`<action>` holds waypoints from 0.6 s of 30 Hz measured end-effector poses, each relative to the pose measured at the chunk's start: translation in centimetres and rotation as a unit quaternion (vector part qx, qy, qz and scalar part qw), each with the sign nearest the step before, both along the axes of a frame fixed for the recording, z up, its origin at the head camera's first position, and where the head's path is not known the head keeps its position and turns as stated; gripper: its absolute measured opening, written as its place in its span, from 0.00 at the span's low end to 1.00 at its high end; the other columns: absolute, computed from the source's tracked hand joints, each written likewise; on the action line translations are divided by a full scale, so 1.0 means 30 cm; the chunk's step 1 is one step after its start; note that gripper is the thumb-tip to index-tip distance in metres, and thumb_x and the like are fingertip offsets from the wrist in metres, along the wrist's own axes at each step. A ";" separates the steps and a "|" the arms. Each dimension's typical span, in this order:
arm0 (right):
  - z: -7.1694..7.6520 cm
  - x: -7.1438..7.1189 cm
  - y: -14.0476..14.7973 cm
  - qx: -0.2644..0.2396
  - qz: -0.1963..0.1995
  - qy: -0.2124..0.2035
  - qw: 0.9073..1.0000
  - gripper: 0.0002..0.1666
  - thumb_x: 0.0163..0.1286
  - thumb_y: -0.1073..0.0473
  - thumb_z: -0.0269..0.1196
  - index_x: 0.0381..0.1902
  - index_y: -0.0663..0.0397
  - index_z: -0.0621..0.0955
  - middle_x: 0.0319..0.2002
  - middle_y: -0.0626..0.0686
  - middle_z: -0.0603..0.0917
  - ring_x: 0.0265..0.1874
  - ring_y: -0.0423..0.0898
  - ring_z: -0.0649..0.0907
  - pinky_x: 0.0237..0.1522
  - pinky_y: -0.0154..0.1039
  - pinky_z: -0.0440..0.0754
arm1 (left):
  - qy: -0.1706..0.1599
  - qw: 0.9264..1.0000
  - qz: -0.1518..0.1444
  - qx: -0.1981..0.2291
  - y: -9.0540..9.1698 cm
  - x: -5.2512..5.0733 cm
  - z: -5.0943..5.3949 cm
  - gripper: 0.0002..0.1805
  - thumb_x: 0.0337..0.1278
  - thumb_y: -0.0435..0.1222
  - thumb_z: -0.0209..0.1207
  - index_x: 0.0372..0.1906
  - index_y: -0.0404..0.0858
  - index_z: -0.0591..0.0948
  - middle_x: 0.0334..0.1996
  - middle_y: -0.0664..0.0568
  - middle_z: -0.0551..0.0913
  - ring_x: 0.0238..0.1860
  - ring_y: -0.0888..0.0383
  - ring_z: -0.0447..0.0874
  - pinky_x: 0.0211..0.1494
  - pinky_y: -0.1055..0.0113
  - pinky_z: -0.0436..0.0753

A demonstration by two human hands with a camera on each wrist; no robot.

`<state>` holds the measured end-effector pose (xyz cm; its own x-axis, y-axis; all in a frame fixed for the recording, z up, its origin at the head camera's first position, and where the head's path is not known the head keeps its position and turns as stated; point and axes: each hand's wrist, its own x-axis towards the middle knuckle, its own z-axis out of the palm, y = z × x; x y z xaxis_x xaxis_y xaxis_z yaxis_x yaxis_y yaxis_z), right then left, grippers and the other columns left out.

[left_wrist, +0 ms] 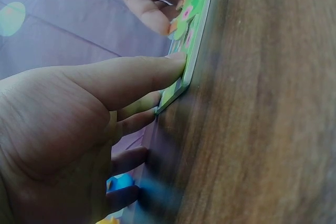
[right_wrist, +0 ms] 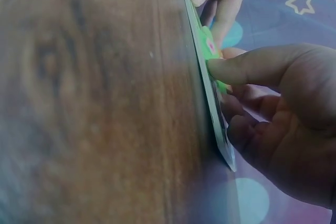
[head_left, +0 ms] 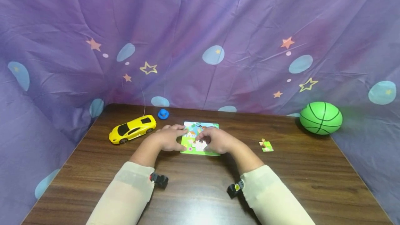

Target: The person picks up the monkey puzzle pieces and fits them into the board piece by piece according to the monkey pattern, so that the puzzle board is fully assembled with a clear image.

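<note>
A jigsaw puzzle point(head_left: 189, 141) in a flat frame, printed with a house and green grass, lies mid-table. My left hand point(head_left: 170, 139) rests at its left edge. In the left wrist view the left thumb point(left_wrist: 176, 64) presses the near left corner, the other fingers extended along the side. Over the right half, my right hand point(head_left: 219, 141) has curled fingers. Its thumb and fingers pinch a green puzzle piece point(right_wrist: 211, 46) with a pink flower, against the puzzle; the fingers partly hide it. A white jigsaw-shaped patch point(head_left: 200, 145) shows beside this hand.
Loose puzzle pieces point(head_left: 266, 145) lie to the right on the wooden table point(head_left: 193, 186). A yellow toy car point(head_left: 132, 129) and a small blue toy duck point(head_left: 163, 114) stand at the left. At the far right sits a green ball point(head_left: 321, 118). Purple cloth point(head_left: 175, 27) hangs behind.
</note>
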<state>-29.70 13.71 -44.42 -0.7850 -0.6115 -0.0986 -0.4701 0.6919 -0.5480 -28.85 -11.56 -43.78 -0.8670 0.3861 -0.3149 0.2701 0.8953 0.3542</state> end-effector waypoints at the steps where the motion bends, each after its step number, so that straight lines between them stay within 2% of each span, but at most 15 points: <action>1: 0.002 0.002 0.000 0.004 0.003 0.005 1.000 0.28 0.54 0.70 0.72 0.55 0.51 0.89 0.44 0.48 0.86 0.42 0.42 0.81 0.53 0.41 0.83 | 0.000 1.000 0.000 0.000 0.000 0.000 0.001 0.47 0.65 0.59 0.68 0.85 0.58 0.63 0.88 0.59 0.55 0.86 0.43 0.54 0.84 0.30 0.59; 3: 0.004 0.004 -0.001 0.013 0.009 0.009 1.000 0.27 0.55 0.70 0.73 0.54 0.50 0.90 0.44 0.49 0.85 0.43 0.42 0.80 0.53 0.41 0.83 | -0.001 1.000 -0.001 -0.001 0.000 0.001 0.002 0.46 0.65 0.59 0.67 0.85 0.58 0.63 0.88 0.59 0.55 0.86 0.42 0.54 0.84 0.30 0.59; 11: 0.000 0.003 -0.005 0.043 0.010 0.015 0.999 0.27 0.58 0.65 0.74 0.57 0.45 0.90 0.52 0.51 0.85 0.55 0.48 0.80 0.65 0.51 0.81 | -0.003 1.000 0.002 -0.002 0.002 0.002 0.006 0.46 0.65 0.59 0.68 0.85 0.59 0.63 0.88 0.60 0.55 0.86 0.43 0.53 0.84 0.31 0.59; 18: -0.002 0.002 0.002 0.040 0.017 0.018 0.999 0.26 0.59 0.65 0.74 0.57 0.46 0.90 0.46 0.49 0.85 0.49 0.44 0.80 0.61 0.46 0.81 | -0.008 1.000 0.005 0.001 0.001 0.001 0.004 0.47 0.65 0.59 0.68 0.85 0.59 0.63 0.88 0.60 0.55 0.86 0.43 0.52 0.85 0.30 0.56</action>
